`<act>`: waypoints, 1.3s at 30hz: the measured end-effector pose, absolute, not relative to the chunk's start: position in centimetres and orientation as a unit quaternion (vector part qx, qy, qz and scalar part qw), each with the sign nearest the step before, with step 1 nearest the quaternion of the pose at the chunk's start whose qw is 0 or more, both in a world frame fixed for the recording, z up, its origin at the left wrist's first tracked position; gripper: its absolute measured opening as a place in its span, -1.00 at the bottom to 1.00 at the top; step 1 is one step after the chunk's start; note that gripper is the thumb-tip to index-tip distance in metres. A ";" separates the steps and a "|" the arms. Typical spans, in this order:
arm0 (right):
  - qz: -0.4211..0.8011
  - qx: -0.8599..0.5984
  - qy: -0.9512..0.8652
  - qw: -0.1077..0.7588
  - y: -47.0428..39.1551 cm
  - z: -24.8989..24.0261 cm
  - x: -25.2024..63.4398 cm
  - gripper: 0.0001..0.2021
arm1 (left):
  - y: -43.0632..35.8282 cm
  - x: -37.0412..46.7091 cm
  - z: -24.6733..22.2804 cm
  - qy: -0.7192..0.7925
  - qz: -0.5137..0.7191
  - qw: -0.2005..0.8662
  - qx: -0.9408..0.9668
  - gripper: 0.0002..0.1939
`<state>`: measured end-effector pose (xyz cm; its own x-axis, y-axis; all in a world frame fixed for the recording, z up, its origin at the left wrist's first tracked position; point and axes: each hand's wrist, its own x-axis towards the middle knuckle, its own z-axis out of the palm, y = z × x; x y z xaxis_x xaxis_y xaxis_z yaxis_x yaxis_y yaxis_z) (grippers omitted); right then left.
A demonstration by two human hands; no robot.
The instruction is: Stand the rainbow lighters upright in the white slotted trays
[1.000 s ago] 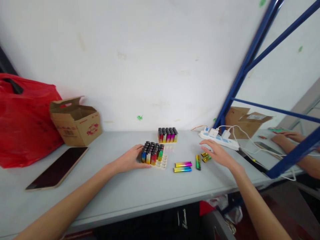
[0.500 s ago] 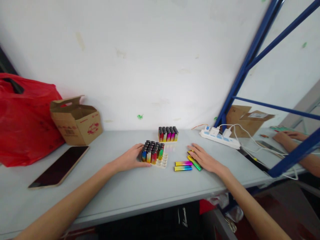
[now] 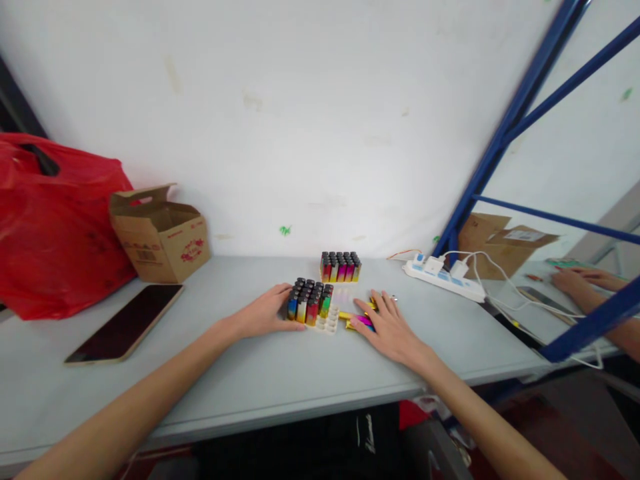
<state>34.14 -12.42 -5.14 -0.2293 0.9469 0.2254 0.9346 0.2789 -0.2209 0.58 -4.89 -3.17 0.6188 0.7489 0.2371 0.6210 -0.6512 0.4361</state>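
My left hand (image 3: 267,312) grips the left side of a white tray (image 3: 330,320), thumb along the front and fingers behind. Upright lighters (image 3: 309,303) with black tops and shiny two-tone bodies fill most of the tray; several holes at its right side are bare. My right hand (image 3: 387,327) lies flat with fingers spread over loose lighters (image 3: 361,321) to the right of the tray. These lie on their sides, yellow, magenta and blue, partly hidden under the fingers. Behind, a second block of upright lighters (image 3: 341,268) stands near the wall.
A phone (image 3: 125,325), an open cardboard box (image 3: 160,240) and a red plastic bag (image 3: 60,233) are on the left. To the right lie a white power strip (image 3: 445,280) with cables and a blue metal frame (image 3: 493,153). Another person's hands (image 3: 580,280) are beyond it.
My right hand has moved left and toward me, now covering the loose lighters that lay in plain sight before. The left hand keeps its place at the tray. The view has shifted slightly.
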 end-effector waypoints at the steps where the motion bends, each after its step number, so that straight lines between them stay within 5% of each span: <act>1: 0.012 -0.603 -0.781 0.160 -12.0 -5.2 33.8 -0.32 | -4.9 0.6 -3.2 0.386 0.199 0.157 0.887 -0.14; 7: 0.030 -0.608 -0.771 0.185 -10.5 -5.1 33.7 -0.32 | -5.1 0.6 -2.9 0.392 0.202 0.152 0.885 -0.17; 14: -0.017 -0.552 -0.765 0.332 -9.8 -2.9 40.1 -0.55 | -5.0 0.5 -3.1 0.395 0.208 0.150 0.882 -0.14; 21: 0.056 -0.539 -0.803 0.248 -9.1 -3.7 42.7 -0.71 | -5.4 0.7 -2.6 0.400 0.198 0.144 0.883 -0.13; 25: 0.086 -0.534 -0.794 0.277 -8.3 -4.3 42.1 -0.74 | -5.5 0.8 -2.5 0.404 0.189 0.146 0.883 -0.11; 34: 0.405 -0.440 -0.604 0.527 -5.9 0.2 38.8 -0.55 | -5.1 0.5 -3.0 0.397 0.203 0.141 0.884 -0.17; 39: 0.486 -0.364 -0.563 0.560 -4.0 3.0 33.7 -0.53 | -5.1 1.4 -3.4 0.415 0.222 0.134 0.872 -0.19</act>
<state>33.68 -3.96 2.96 -0.1068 0.9548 0.2774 -0.1349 0.2625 -0.9555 1.38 -5.15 -3.38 0.5561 0.7837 0.2766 0.6650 -0.6192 0.4176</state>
